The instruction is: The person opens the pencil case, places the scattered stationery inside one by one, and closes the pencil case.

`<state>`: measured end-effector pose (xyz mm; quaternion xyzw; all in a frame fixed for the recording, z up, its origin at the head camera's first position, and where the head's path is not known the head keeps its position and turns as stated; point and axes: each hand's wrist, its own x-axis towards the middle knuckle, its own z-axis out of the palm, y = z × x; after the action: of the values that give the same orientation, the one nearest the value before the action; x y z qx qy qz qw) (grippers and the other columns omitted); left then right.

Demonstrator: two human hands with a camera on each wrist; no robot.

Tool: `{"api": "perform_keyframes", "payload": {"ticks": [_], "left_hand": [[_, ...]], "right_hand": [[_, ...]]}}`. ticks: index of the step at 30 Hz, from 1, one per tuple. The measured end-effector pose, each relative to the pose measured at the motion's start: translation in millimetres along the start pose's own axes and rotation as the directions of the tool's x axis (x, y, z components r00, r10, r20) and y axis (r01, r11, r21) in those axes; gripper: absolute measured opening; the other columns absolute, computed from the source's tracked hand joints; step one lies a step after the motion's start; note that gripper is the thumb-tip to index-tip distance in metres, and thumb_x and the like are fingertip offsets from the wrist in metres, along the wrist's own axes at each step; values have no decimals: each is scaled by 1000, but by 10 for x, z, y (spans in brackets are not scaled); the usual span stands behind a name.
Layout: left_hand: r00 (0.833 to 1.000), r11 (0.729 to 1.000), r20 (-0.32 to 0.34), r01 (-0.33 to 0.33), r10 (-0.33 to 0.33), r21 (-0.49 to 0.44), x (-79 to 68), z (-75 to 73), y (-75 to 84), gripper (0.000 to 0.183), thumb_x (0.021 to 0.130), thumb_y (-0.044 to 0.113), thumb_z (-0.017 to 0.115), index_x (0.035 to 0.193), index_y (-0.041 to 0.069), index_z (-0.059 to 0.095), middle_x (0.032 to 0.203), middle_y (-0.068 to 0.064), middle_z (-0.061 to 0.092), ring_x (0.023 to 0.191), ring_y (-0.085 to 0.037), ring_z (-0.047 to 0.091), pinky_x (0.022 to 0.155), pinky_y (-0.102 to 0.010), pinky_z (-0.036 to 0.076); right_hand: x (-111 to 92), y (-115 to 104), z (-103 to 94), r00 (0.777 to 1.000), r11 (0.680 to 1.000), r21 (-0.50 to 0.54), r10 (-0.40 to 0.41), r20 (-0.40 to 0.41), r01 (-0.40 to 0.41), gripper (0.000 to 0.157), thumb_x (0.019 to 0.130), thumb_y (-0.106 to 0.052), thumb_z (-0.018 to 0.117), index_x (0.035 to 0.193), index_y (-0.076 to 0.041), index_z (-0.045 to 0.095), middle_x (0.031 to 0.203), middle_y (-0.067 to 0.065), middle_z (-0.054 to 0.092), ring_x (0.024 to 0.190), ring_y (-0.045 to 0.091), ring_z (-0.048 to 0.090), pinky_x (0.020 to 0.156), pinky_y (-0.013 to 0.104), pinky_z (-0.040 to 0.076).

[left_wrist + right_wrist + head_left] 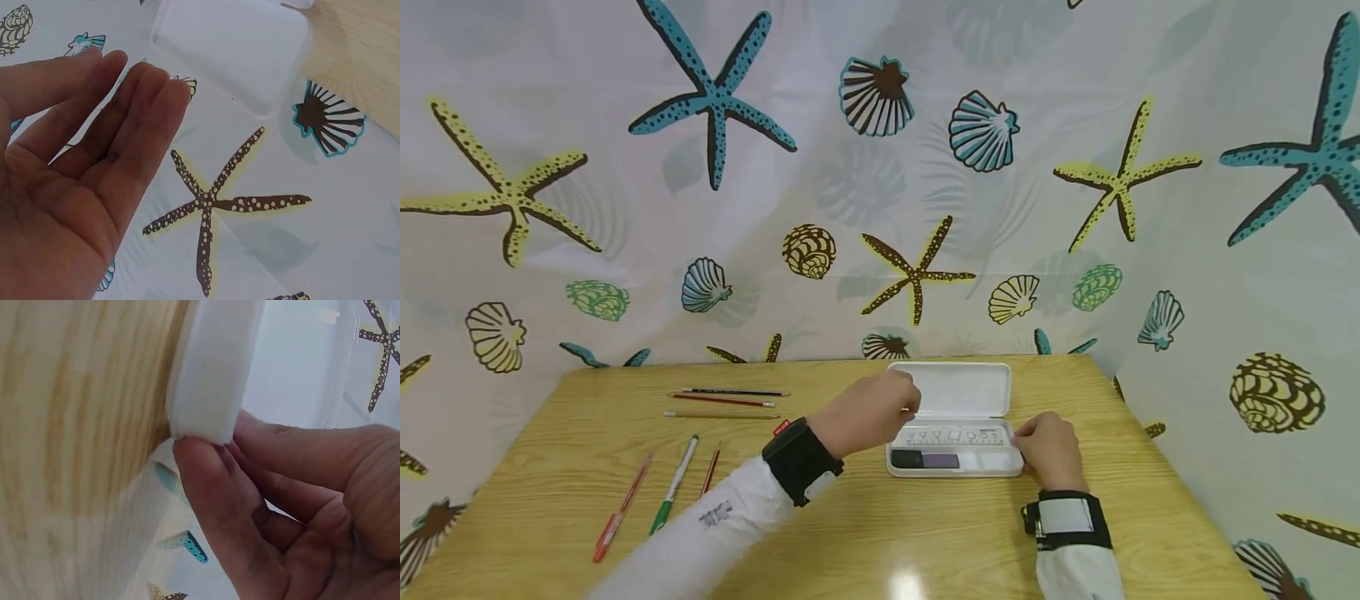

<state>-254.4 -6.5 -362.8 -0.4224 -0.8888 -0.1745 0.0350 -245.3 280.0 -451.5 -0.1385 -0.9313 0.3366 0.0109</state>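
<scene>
A white pencil case [955,473] lies on the table with its lid [951,387] raised at the back. Inside it are a clear ruler [955,437] with cut-out shapes and an eraser [940,461] that is part black, part purple. My right hand [1054,450] pinches the case's right end between thumb and fingers; the right wrist view shows the fingertips on its white wall [212,381]. Over the left side of the case hovers my left hand [872,408]. Its fingers [140,119] are loosely bent, with nothing between them and the thumb in the left wrist view.
Left on the wooden table [850,533] lie a red pen [622,508], a green marker [674,485] and a short red pencil [711,468]. Behind them are a black pencil [737,392], a red pencil [722,401] and a plain wooden one [722,414]. A patterned curtain [820,333] borders the table.
</scene>
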Motion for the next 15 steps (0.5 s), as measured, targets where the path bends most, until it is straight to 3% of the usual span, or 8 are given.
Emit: {"api": "perform_keyframes", "payload": {"ticks": [5, 15], "left_hand": [[999, 999, -19, 36, -36, 9, -193, -142, -199, 14, 97, 0, 68, 87, 8, 75, 81, -1, 63, 74, -12, 55, 68, -26, 48], [985, 984, -26, 172, -171, 47, -756, -330, -453, 7, 94, 2, 73, 96, 7, 77, 90, -3, 67, 83, -15, 64, 74, -30, 54]], "right_hand": [[6, -5, 16, 1000, 1000, 0, 7, 0, -7, 14, 93, -3, 72, 96, 10, 74, 91, 23, 70, 67, 25, 64, 52, 29, 52], [-12, -43, -17, 1000, 1000, -2, 20, 16, -20, 16, 94, -4, 71, 98, 11, 73, 91, 22, 69, 66, 24, 63, 52, 29, 50]]}}
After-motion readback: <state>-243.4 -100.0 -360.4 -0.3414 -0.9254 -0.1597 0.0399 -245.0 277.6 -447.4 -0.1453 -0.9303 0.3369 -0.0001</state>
